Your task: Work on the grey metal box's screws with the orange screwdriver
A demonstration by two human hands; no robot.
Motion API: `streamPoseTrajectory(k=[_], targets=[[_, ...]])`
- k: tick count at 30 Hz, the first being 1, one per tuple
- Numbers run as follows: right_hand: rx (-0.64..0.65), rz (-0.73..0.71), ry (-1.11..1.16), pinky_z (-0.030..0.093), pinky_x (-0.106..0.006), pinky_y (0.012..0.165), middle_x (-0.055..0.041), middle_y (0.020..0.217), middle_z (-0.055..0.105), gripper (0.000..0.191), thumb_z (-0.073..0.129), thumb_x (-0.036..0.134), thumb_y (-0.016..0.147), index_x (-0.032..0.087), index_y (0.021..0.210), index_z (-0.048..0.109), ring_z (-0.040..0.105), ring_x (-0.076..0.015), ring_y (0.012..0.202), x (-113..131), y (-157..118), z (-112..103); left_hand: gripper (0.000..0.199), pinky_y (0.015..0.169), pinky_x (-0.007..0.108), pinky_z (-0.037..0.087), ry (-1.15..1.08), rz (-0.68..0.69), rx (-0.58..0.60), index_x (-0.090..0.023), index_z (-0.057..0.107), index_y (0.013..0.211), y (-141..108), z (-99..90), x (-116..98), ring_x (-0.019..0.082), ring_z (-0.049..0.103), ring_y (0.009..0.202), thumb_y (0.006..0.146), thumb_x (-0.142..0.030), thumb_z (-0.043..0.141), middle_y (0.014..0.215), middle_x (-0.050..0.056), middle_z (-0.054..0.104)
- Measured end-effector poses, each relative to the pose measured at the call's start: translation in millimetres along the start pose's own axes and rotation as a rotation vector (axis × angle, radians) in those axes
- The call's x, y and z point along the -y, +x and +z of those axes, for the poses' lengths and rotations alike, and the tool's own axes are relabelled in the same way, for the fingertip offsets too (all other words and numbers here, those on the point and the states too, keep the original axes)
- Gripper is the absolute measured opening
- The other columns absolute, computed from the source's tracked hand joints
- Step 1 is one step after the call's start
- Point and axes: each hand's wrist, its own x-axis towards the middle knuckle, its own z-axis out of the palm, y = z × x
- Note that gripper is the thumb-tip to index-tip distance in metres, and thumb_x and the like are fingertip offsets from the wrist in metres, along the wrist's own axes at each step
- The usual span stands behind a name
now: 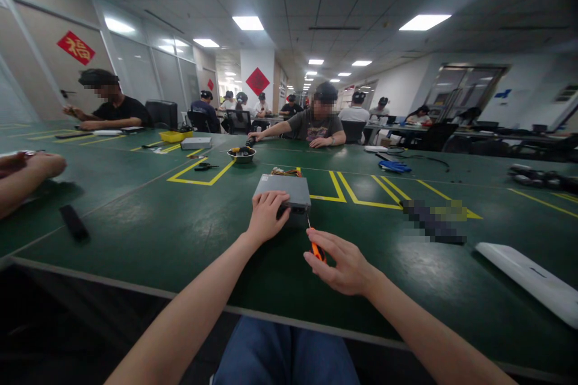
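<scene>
A flat grey metal box [282, 191] lies on the green bench mat [135, 234], with a bundle of coloured wires [286, 172] showing behind it. My left hand [267, 216] grips the box's near edge, fingers on its top. My right hand [343, 261] pinches an orange-handled screwdriver [317, 251] between fingers and thumb. Its thin shaft points up at the box's near side, close to my left hand. Whether the tip touches the box is hidden.
A steel bowl of small parts [241, 154], a pair of pliers [206, 166], blue gloves [396, 166] and a white panel [528, 280] lie on the mat. A co-worker's arm [27, 177] reaches in at left. Several people work at benches beyond.
</scene>
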Motion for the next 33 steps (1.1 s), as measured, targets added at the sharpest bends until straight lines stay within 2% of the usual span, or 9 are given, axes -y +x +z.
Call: streamPoseTrajectory(k=[5, 10, 12, 15, 17, 21, 24, 30, 33], targets=[[-0.005, -0.084, -0.007, 0.053, -0.039, 0.087, -0.0132, 0.114, 0.058, 0.024, 0.044, 0.018, 0.087, 0.018, 0.11, 0.053, 0.05, -0.0241, 0.118, 0.7, 1.3, -6.0, 0.025, 0.093, 0.039, 0.03, -0.004, 0.014, -0.017, -0.026, 0.054, 0.108, -0.2, 1.2, 0.9, 0.021, 0.05, 0.108, 0.083, -0.028, 0.052, 0.115, 0.002, 0.06], [-0.102, -0.108, 0.012, 0.055, -0.035, 0.083, -0.0152, 0.108, 0.061, 0.018, 0.061, 0.021, 0.081, 0.015, 0.094, 0.051, 0.055, -0.0234, 0.111, 2.8, -1.0, -2.7, 0.025, 0.093, 0.039, 0.029, 0.004, 0.017, -0.019, -0.026, 0.054, 0.108, -0.4, 1.2, 1.1, 0.021, 0.05, 0.109, 0.083, -0.028, 0.052, 0.115, 0.002, 0.06], [-0.109, -0.099, -0.015, 0.056, -0.032, 0.079, -0.0124, 0.104, 0.064, 0.015, 0.062, 0.02, 0.08, 0.016, 0.09, 0.052, 0.06, -0.0208, 0.104, 4.3, 0.4, -2.1, 0.025, 0.093, 0.039, 0.029, 0.009, 0.013, -0.013, -0.026, 0.054, 0.109, -0.3, 0.8, 0.8, 0.021, 0.049, 0.109, 0.083, -0.028, 0.052, 0.116, 0.002, 0.06], [-0.092, -0.118, -0.079, 0.057, -0.027, 0.075, -0.0075, 0.098, 0.066, 0.017, 0.062, 0.015, 0.079, 0.019, 0.095, 0.057, 0.062, -0.0179, 0.098, 5.9, 3.7, -3.4, 0.026, 0.094, 0.039, 0.029, 0.013, 0.005, 0.001, -0.026, 0.054, 0.109, -0.2, 0.2, 0.6, 0.021, 0.049, 0.11, 0.084, -0.028, 0.051, 0.118, 0.003, 0.059], [-0.072, -0.146, -0.075, 0.056, -0.027, 0.078, -0.0086, 0.099, 0.065, 0.021, 0.062, 0.014, 0.078, 0.018, 0.099, 0.058, 0.061, -0.0192, 0.102, 6.0, 4.5, -5.0, 0.026, 0.094, 0.04, 0.029, 0.015, 0.005, 0.007, -0.026, 0.054, 0.11, -0.4, 0.3, 0.7, 0.022, 0.049, 0.111, 0.084, -0.028, 0.051, 0.118, 0.003, 0.059], [0.021, -0.151, 0.011, 0.054, -0.035, 0.085, -0.0175, 0.109, 0.059, 0.027, 0.048, 0.017, 0.084, 0.012, 0.109, 0.056, 0.05, -0.0272, 0.117, 5.1, 1.3, -7.3, 0.026, 0.095, 0.04, 0.029, 0.026, 0.019, -0.008, -0.026, 0.054, 0.11, -1.0, 1.1, 1.4, 0.021, 0.049, 0.11, 0.084, -0.028, 0.05, 0.118, 0.003, 0.059], [0.059, -0.153, 0.037, 0.054, -0.038, 0.086, -0.0188, 0.116, 0.056, 0.035, 0.039, 0.012, 0.086, 0.012, 0.119, 0.051, 0.045, -0.0283, 0.122, 4.9, -2.5, -6.5, 0.027, 0.094, 0.039, 0.03, 0.035, 0.029, -0.018, -0.026, 0.054, 0.11, -1.4, 1.4, 1.7, 0.021, 0.05, 0.11, 0.083, -0.027, 0.052, 0.118, 0.003, 0.059], [-0.128, -0.064, 0.036, 0.056, -0.031, 0.08, -0.0141, 0.098, 0.065, 0.028, 0.063, 0.022, 0.08, 0.01, 0.103, 0.05, 0.06, -0.0214, 0.103, 6.5, -3.4, -0.3, 0.027, 0.101, 0.043, 0.022, 0.044, 0.03, -0.048, -0.027, 0.055, 0.111, -2.7, 2.2, 0.5, 0.022, 0.047, 0.115, 0.084, -0.029, 0.051, 0.118, 0.004, 0.058], [-0.131, -0.052, 0.046, 0.057, -0.029, 0.078, -0.014, 0.099, 0.064, 0.021, 0.061, 0.021, 0.082, 0.013, 0.096, 0.048, 0.061, -0.0192, 0.101, 7.5, -0.7, -1.3, 0.028, 0.103, 0.047, 0.016, 0.066, -0.004, -0.078, -0.029, 0.056, 0.11, -3.4, 3.4, 0.5, 0.024, 0.043, 0.12, 0.082, -0.032, 0.053, 0.119, 0.004, 0.057]])
